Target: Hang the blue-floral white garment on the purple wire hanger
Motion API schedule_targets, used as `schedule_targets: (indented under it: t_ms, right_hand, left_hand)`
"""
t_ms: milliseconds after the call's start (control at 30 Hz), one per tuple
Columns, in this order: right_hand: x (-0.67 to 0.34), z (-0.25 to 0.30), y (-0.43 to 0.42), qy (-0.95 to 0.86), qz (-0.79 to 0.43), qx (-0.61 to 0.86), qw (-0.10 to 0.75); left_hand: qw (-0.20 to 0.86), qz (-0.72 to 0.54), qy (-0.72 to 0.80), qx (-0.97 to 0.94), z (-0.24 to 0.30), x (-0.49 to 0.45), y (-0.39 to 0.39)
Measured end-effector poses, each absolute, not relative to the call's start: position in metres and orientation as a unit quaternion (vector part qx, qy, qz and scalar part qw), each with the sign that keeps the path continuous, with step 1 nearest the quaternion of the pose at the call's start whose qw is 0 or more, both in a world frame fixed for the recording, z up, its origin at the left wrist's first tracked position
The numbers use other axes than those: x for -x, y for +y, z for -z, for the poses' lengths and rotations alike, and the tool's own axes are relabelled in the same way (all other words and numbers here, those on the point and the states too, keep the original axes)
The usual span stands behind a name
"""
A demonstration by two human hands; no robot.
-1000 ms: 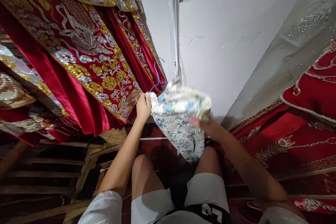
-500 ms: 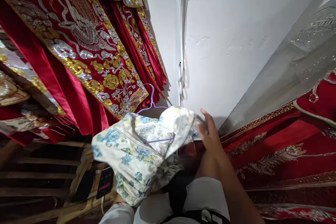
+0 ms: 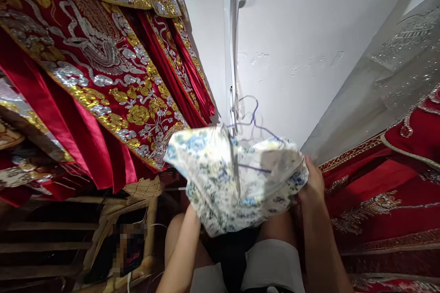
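Note:
A white garment with blue and yellow flowers (image 3: 223, 178) hangs bunched on a thin purple wire hanger (image 3: 253, 116) in front of me. My right hand (image 3: 312, 183) grips the garment's right edge, fingers closed on the cloth. My left forearm (image 3: 180, 256) rises under the garment; the hand itself is hidden behind the fabric.
Red robes with gold and silver embroidery (image 3: 103, 68) hang at the left. More red embroidered cloth (image 3: 385, 192) and a clear plastic cover (image 3: 388, 82) fill the right. A white wall (image 3: 292, 32) with a metal rail (image 3: 234, 32) is ahead. Wooden slats (image 3: 51, 233) lie lower left.
The garment has shifted right and upward. My right hand has closed on its right edge. My left arm has come up beneath the cloth.

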State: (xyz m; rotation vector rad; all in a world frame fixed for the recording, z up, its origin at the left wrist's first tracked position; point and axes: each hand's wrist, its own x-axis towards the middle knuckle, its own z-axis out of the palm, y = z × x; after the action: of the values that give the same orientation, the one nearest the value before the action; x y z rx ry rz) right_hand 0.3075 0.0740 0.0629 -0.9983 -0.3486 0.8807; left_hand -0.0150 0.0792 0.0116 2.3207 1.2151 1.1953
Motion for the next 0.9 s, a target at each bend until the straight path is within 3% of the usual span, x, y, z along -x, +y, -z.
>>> schedule_targets:
  t_ms: [67, 133, 233, 600, 800, 900]
  right_hand:
    - [-0.31, -0.085, 0.092, -0.179, -0.372, 0.45, 0.792]
    - [-0.306, -0.102, 0.107, -0.241, -0.365, 0.434, 0.788]
    - [-0.297, -0.114, 0.119, -0.295, -0.37, 0.438, 0.764]
    - [-0.293, -0.09, 0.107, -0.307, -0.354, 0.481, 0.741]
    - [-0.26, -0.011, 0.07, -0.268, -0.186, 0.52, 0.789]
    - [-0.221, 0.033, 0.037, -0.335, -0.28, 0.575, 0.692]
  left_hand:
    - [0.238, -0.491, 0.443, -0.711, -0.003, 0.012, 0.073]
    - [0.416, -0.571, 0.453, -0.544, 0.004, 0.013, 0.069]
    - [0.581, -0.594, 0.45, -0.328, 0.011, 0.014, 0.066]
    - [0.574, -0.592, 0.504, -0.257, 0.046, -0.001, 0.037]
    - [0.592, -0.588, 0.489, -0.254, 0.048, -0.012, 0.02]
    - [0.593, -0.589, 0.485, -0.257, 0.043, -0.019, 0.016]
